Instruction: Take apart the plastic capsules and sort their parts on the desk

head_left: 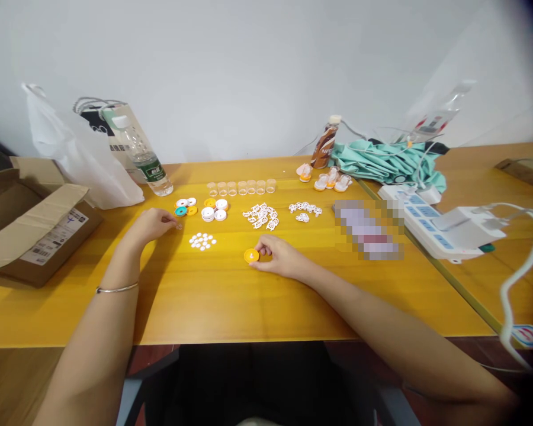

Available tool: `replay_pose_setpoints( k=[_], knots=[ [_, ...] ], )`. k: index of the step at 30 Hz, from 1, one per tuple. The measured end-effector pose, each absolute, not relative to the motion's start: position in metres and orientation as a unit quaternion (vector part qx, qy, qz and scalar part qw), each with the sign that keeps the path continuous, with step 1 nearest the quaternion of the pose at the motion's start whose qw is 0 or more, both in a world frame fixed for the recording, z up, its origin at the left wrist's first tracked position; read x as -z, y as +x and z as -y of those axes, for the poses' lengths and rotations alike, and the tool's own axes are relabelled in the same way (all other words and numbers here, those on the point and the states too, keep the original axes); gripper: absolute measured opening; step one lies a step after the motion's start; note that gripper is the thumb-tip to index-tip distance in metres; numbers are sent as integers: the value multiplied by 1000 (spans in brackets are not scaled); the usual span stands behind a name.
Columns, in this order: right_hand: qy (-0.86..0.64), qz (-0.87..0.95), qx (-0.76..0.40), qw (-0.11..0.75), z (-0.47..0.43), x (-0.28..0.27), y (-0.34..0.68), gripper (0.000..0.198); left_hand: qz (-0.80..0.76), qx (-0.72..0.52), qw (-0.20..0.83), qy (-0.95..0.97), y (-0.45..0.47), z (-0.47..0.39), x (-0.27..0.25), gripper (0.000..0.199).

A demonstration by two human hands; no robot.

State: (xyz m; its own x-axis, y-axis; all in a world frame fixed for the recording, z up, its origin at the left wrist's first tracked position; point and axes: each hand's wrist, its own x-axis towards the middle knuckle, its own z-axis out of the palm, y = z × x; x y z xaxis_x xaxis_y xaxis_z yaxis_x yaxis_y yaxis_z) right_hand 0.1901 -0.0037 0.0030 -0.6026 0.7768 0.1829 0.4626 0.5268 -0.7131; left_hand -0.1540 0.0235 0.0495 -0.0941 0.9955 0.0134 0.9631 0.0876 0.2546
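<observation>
My right hand (278, 255) holds an orange round cap (251, 255) by its edge, between thumb and fingers. A small white piece shows in the middle of that cap. Off to the left, my left hand (157, 223) has its fingertips pressed together low over the table, at a tiny pale piece (179, 226); whether they grip it I cannot tell. Just beyond lie teal, orange and white round caps (180, 210). White and orange rings (214, 209) sit beside them. Several small white discs (202, 241) are spread between my hands.
Behind stands a row of clear cups (241, 188). White openwork pieces (261, 216) lie in heaps, with assembled orange-and-clear parts (332, 179) farther right. A water bottle (150, 165), cardboard box (39, 231), coffee bottle (326, 144), blurred flat object (366, 231) and power strip (426, 222) surround them.
</observation>
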Motion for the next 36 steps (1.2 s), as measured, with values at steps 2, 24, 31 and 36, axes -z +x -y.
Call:
replay_pose_setpoints(
  k=[2,24,31,36],
  knots=[
    [-370,839,-314,245,4,-3,190,22,-731,-108,59,671,-150,-22,-52,23],
    [-323,794,-388,339,0,-4,193,27,-323,-294,206,876,-13,21,-29,20],
    [-328,764,-418,366,0,-6,193,42,-366,-341,160,851,-40,13,-49,15],
    [-343,768,-390,374,-1,-5,194,31,-573,-390,13,720,-102,-15,-56,20]
  ],
)
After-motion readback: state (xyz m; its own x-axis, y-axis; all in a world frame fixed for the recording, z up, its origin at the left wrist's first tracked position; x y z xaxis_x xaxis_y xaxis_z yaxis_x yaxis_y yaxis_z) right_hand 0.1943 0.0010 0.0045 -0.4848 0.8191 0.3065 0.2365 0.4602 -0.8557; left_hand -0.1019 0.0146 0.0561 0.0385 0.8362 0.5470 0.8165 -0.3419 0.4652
